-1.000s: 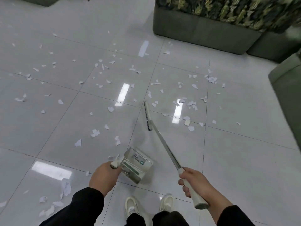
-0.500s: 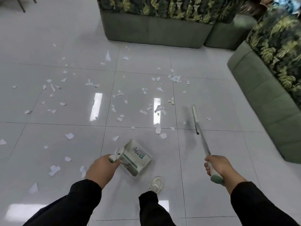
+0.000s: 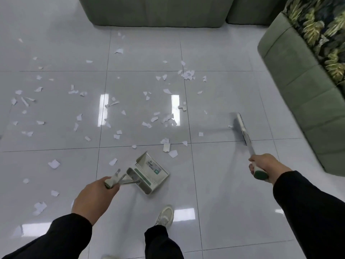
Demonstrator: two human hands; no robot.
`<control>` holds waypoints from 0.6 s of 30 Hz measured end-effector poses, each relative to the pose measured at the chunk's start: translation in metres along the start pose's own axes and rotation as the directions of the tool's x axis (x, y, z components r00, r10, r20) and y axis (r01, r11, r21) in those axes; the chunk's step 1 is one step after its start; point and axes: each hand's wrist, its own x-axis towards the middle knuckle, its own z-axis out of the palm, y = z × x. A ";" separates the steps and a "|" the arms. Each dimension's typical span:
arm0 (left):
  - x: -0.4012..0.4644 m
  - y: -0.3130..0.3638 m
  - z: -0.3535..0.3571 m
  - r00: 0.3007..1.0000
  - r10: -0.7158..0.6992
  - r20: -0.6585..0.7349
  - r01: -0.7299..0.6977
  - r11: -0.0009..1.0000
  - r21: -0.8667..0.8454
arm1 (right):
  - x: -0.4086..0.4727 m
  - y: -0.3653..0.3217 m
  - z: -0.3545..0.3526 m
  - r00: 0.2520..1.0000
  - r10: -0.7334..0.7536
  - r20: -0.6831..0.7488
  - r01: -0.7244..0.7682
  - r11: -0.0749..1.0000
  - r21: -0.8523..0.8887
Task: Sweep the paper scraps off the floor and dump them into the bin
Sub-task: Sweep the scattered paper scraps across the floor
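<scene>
Glossy pale-grey tiled floor [image 3: 224, 193] runs up to green upholstered sofas [image 3: 298, 101] along its far and right edges. White torn paper scraps [image 3: 166, 118] lie scattered across the middle and left tiles. Left hand [image 3: 93, 198] has its grip closed round the handle of a grey-and-green plastic dustpan [image 3: 149, 172], near the closest scraps. Right hand [image 3: 265, 165] grips a long-handled grey broom [image 3: 242, 128], its head blurred near the right sofa.

Glossy tiled floor [image 3: 224, 184] (mirror-bright), torn paper scraps [image 3: 168, 118], cloth sofa [image 3: 302, 101]
</scene>
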 end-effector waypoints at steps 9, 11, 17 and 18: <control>0.018 0.001 -0.005 0.999 -0.034 0.013 0.034 0.999 -0.010 | 0.010 0.006 0.077 0.990 0.056 0.132 -0.032 0.984 -0.174; 0.018 -0.002 -0.004 0.999 -0.018 0.033 0.019 1.000 -0.023 | -0.011 0.020 0.110 0.982 0.054 0.181 -0.030 0.991 -0.129; 0.016 -0.020 -0.004 0.991 0.002 0.133 0.004 0.999 -0.042 | -0.117 0.059 0.208 0.927 0.083 0.366 -0.052 0.994 -0.092; 0.013 -0.029 -0.005 0.988 0.000 0.155 0.006 0.999 -0.038 | -0.138 0.059 0.224 0.915 0.086 0.395 -0.052 0.994 -0.095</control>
